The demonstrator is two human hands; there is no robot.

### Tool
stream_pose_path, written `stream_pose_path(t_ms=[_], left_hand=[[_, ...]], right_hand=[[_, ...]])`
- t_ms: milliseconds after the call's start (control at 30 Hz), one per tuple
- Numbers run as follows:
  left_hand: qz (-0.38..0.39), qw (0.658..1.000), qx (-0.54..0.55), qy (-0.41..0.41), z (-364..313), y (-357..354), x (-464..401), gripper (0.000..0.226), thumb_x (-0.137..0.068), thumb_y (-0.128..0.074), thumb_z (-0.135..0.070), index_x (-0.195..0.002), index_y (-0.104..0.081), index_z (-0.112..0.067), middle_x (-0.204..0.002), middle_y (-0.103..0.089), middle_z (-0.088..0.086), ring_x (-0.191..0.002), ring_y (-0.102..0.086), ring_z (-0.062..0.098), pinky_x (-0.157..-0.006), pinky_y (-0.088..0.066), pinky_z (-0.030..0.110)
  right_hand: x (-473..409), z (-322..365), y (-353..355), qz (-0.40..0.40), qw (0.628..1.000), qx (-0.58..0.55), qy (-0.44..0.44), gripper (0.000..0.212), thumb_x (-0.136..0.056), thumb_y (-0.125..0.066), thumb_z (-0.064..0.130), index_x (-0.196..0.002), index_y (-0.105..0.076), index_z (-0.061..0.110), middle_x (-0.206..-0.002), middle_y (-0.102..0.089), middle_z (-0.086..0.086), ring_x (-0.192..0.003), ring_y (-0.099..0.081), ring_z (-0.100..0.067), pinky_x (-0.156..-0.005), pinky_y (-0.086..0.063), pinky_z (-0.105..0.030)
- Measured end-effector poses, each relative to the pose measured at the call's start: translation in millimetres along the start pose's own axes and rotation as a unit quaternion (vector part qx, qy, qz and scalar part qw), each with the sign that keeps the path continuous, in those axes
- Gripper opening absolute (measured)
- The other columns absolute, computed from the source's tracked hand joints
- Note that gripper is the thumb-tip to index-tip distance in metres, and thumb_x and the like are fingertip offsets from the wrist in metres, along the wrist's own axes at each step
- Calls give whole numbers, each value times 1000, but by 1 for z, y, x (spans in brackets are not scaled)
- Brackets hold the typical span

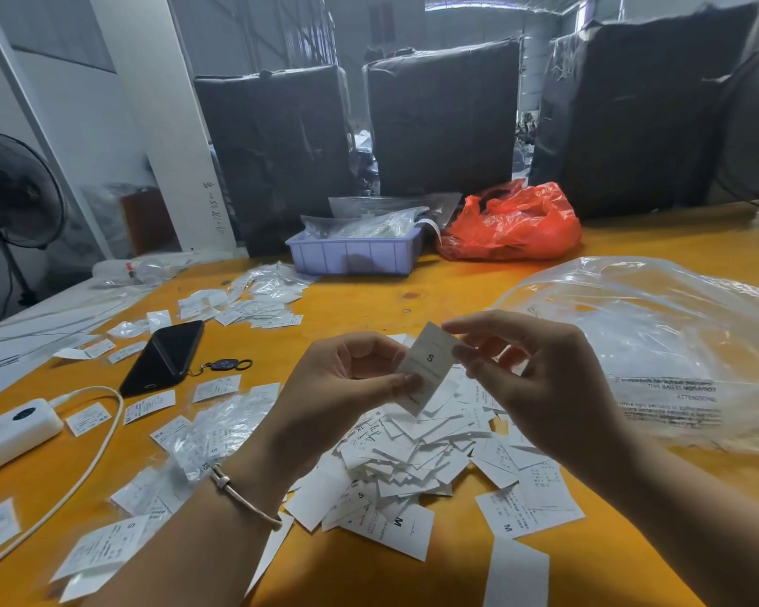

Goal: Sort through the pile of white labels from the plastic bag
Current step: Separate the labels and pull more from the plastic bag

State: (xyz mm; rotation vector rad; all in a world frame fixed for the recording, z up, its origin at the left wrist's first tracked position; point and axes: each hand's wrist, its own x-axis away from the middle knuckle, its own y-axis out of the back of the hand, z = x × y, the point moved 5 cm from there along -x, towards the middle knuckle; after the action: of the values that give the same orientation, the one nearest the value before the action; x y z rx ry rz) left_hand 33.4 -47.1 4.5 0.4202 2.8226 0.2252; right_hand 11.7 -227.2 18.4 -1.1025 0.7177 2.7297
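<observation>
Above the heap of white labels (417,457) on the desk (434,291), we are pinching one S label (428,365) between left hand (347,378) and right hand (531,374). Small sorted groups (255,304) are lying at left; most are waiting beside the emptied plastic bag (658,343).

The table (413,295) is smooth, yellow-painted wood. On it lie matt white paper labels (413,457). Right of them sits a glossy, crinkled clear plastic bag (658,335).
</observation>
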Motion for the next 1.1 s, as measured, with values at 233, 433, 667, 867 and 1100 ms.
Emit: stream_pose_path(t_ms=[233,433,667,867,1100], left_hand=[[4,1000,22,8,0,-1,2,26,-67,-78,-16,-91,-73,-7,-89,-77,8,-81,-74,17,-69,-55,18],[0,1000,19,18,1,0,2,30,-66,-79,-19,-92,-72,-6,-87,-77,8,-77,-73,15,-66,-54,18],[15,999,20,35,6,-2,1,28,-66,-81,-21,-91,-73,-12,-89,-77,10,-78,-74,17,-64,-55,20],[16,999,-19,32,7,-1,1,24,-68,-78,-27,-90,-74,-18,-88,-77,6,-84,-73,14,-69,-55,17],[-24,986,-130,102,3,37,-2,8,-84,-73,-16,-80,-76,-23,-84,-76,-2,-78,-69,9,-68,-50,21]], right_hand=[[2,9,-4,40,998,-9,39,13,-80,-74,14,-93,-75,19,-82,-69,10,-71,-63,-7,-53,-48,-18],[1,-1,-1,12,996,-89,-12,19,-75,-77,2,-87,-77,17,-71,-71,7,-62,-64,-11,-56,-54,-28],[3,-3,-7,15,996,-84,-34,18,-76,-76,3,-88,-76,17,-73,-72,6,-62,-65,-10,-56,-54,-25],[4,-2,-15,77,993,-88,-25,10,-81,-72,11,-82,-76,20,-82,-70,9,-73,-63,-11,-53,-52,-28],[-5,-14,9,-22,1000,13,-4,6,-82,-69,14,-80,-74,13,-77,-69,7,-65,-62,-11,-56,-53,-35]])
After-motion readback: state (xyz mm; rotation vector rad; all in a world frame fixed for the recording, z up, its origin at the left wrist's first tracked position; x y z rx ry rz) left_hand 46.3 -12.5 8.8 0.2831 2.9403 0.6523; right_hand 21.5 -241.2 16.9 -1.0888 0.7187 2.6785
